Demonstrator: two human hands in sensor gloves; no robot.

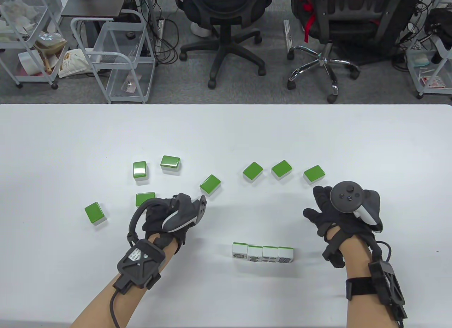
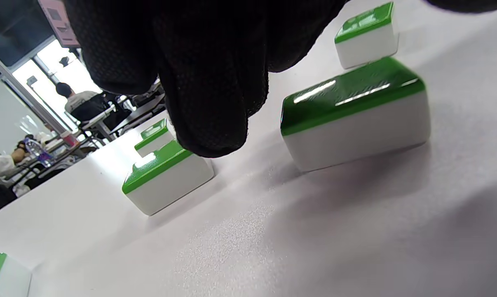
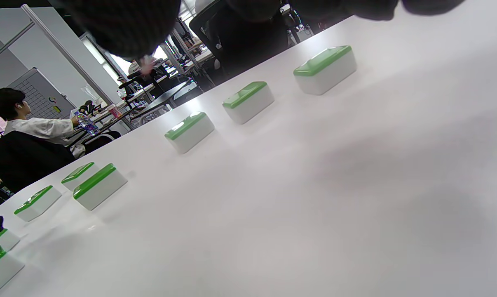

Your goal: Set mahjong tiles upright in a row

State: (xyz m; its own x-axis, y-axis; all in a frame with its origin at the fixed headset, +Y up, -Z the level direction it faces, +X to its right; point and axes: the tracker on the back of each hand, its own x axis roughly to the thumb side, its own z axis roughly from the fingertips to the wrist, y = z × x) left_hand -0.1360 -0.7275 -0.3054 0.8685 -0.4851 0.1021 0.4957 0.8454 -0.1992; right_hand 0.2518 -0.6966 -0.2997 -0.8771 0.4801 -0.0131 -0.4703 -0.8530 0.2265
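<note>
Here the white bench (image 1: 226, 137) carries everything; the left hand (image 1: 166, 215) hovers, fingers curled, grasping nothing, over a flat tile (image 1: 144, 199); the right hand (image 1: 344, 209) is spread, released; between the hands stands a row of four upright tiles (image 1: 263, 254).

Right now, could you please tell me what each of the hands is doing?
Left hand: holding nothing, fingers over a flat tile.
Right hand: open, empty, near another flat tile.

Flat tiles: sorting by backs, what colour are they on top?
Green backs over white, clearest in left wrist view.
</note>
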